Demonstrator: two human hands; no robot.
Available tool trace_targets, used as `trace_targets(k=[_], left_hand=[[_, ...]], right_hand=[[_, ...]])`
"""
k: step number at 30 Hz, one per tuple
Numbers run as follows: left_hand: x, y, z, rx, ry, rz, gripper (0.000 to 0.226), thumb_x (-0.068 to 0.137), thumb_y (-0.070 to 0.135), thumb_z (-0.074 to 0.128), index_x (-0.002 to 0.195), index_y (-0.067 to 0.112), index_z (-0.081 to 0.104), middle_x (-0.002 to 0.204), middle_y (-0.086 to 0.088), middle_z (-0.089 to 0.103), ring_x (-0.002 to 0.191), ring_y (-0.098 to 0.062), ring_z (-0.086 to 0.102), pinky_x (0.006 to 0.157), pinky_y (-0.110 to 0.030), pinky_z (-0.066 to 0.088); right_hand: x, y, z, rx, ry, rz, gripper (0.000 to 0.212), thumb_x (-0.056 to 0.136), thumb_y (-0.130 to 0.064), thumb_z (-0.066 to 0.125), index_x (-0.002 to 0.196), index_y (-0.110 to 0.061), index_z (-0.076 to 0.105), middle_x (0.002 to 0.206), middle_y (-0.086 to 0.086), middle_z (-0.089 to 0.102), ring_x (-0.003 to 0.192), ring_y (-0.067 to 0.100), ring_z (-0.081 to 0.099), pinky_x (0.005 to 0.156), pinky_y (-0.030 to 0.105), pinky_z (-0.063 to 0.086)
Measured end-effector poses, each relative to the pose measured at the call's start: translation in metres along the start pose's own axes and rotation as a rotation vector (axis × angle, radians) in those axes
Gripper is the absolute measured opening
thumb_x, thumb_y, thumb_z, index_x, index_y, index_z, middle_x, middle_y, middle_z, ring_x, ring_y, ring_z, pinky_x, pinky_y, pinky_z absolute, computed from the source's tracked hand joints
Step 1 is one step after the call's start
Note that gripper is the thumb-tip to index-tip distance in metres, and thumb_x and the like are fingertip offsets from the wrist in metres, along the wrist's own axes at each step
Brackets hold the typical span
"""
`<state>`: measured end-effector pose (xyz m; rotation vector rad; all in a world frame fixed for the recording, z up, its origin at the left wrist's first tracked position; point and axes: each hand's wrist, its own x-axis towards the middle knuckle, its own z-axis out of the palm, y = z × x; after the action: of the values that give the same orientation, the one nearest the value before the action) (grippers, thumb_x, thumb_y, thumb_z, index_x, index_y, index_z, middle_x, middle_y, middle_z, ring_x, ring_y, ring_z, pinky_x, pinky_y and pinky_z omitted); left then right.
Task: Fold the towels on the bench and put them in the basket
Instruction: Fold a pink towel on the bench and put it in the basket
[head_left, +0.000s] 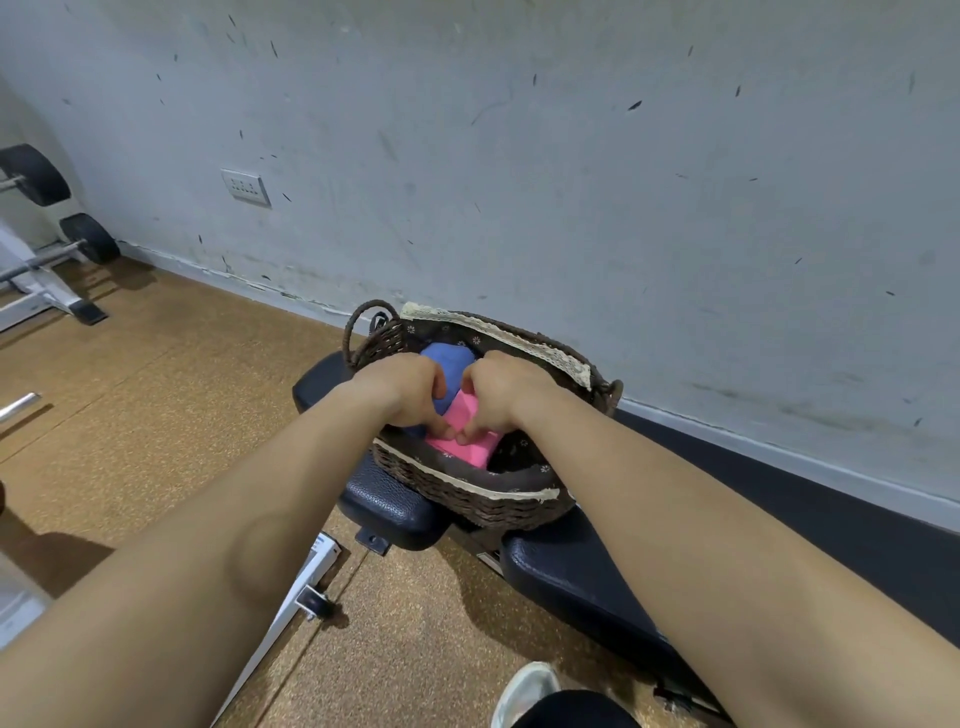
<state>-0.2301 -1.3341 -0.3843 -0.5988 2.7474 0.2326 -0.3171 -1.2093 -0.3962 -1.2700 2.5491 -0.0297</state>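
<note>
The wicker basket (467, 496) sits across the padded bench (387, 506), close to the wall, so the person can lean over and reach straight down into it. Both arms go inside: the left hand (402, 392) and the right hand (501, 395) meet over the folded pink towel (470, 451), fingers curled round its edges and thumbs pressed on top, which looks like a way of keeping the fold from springing open as it goes down. The pink towel lies in the near half of the basket, just beside a blue towel (453, 364) filling the far half. The 2 fit side by side, probably to leave the lining tidy. I see no loose towel on the bench, so the job looks nearly done.
</note>
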Motion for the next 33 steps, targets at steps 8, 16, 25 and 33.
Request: trace_targets(k=[8,16,25,33], left_hand=[[-0.028,0.001,-0.021,-0.209,0.197,-0.009,0.042,0.085,0.043,0.071,0.119,0.020,0.065,0.120,-0.002,0.068,0.107,-0.021,0.063,0.095,-0.035,0.050],[-0.103,0.055,-0.044,-0.102,0.242,0.078,0.046,0.090,0.044,0.062,0.127,0.018,0.059,0.126,-0.004,0.064,0.113,-0.025,0.059,0.096,-0.037,0.048],[-0.170,0.156,-0.037,-0.014,0.257,0.247,0.040,0.089,0.042,0.062,0.122,0.021,0.059,0.122,-0.003,0.064,0.113,-0.026,0.058,0.093,-0.036,0.049],[-0.204,0.271,-0.021,0.038,0.205,0.450,0.055,0.092,0.048,0.058,0.139,0.022,0.049,0.141,-0.002,0.052,0.129,-0.024,0.049,0.105,-0.041,0.043]], right_hand=[[-0.035,0.003,-0.038,0.111,0.276,0.056,0.026,0.084,-0.029,0.059,0.108,-0.025,0.070,0.116,0.003,0.067,0.106,0.029,0.062,0.077,0.032,0.048],[-0.154,0.046,-0.082,0.116,0.340,0.230,0.047,0.089,-0.033,0.058,0.136,-0.026,0.055,0.137,0.002,0.057,0.126,0.027,0.052,0.097,0.040,0.048],[-0.308,0.103,-0.084,0.118,0.335,0.487,0.059,0.092,-0.039,0.054,0.147,-0.023,0.038,0.133,0.002,0.055,0.122,0.027,0.051,0.087,0.038,0.046],[-0.438,0.160,-0.060,0.181,0.345,0.688,0.058,0.092,-0.041,0.053,0.145,-0.021,0.041,0.134,0.002,0.056,0.123,0.028,0.051,0.094,0.040,0.048]])
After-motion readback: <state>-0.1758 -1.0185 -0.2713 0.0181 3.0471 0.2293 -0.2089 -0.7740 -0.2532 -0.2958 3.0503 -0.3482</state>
